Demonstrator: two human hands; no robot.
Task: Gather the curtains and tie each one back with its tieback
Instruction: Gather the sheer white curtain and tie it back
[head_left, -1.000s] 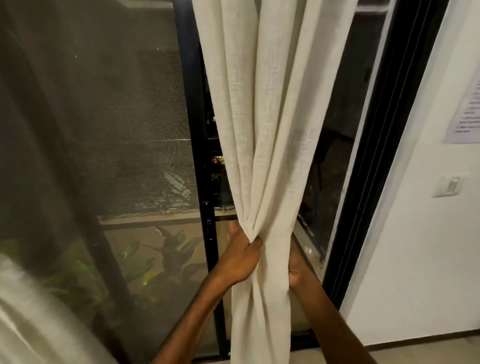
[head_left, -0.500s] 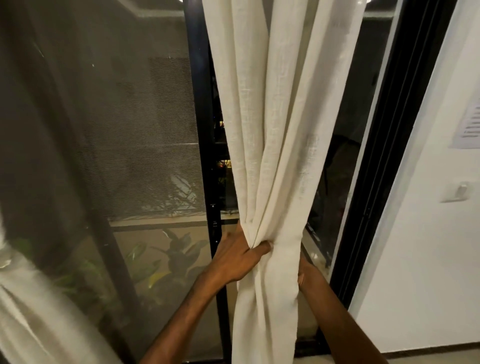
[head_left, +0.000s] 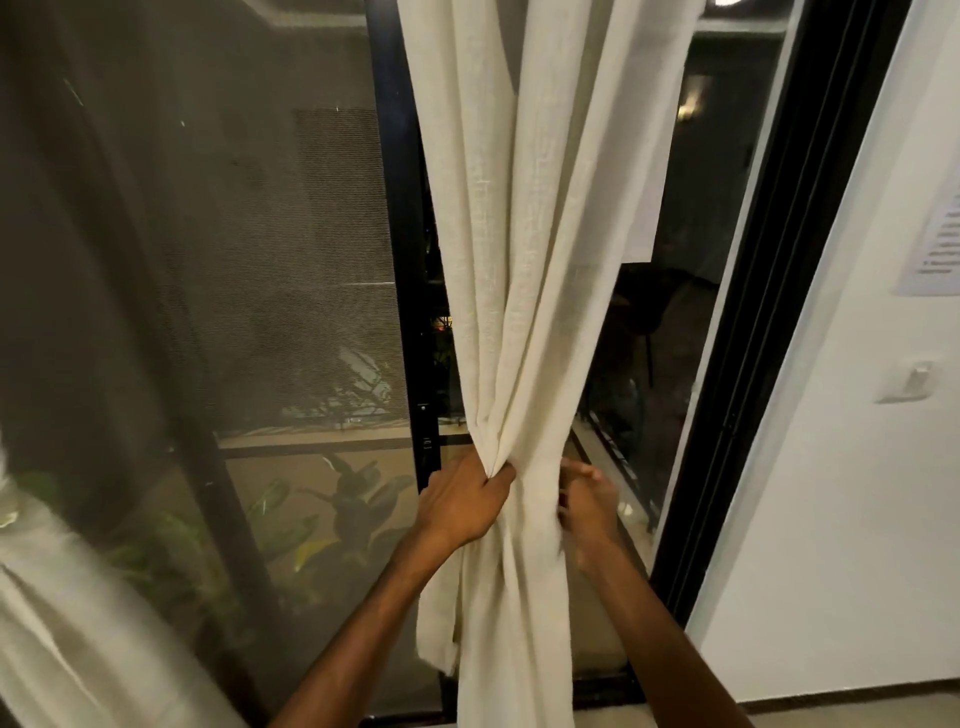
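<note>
A cream linen curtain (head_left: 540, 249) hangs in front of a dark glass door, bunched into a narrow waist at hand height. My left hand (head_left: 462, 501) grips the gathered folds from the left, fingers curled into the cloth. My right hand (head_left: 584, 499) is at the right side of the bunch, blurred, its fingers spread and partly behind the fabric. No tieback is visible. A second pale curtain (head_left: 78, 639) shows at the lower left edge.
The black door frame (head_left: 779, 322) runs diagonally at the right, with a white wall (head_left: 852, 519), a light switch (head_left: 909, 382) and a posted paper (head_left: 940, 244) beyond. A mesh screen (head_left: 234, 260) and plants (head_left: 332, 509) lie behind the glass at left.
My right hand has come out from behind the curtain to its right side, fingers loosened and spread. The left hand keeps its grip on the bunch. The view has shifted slightly.
</note>
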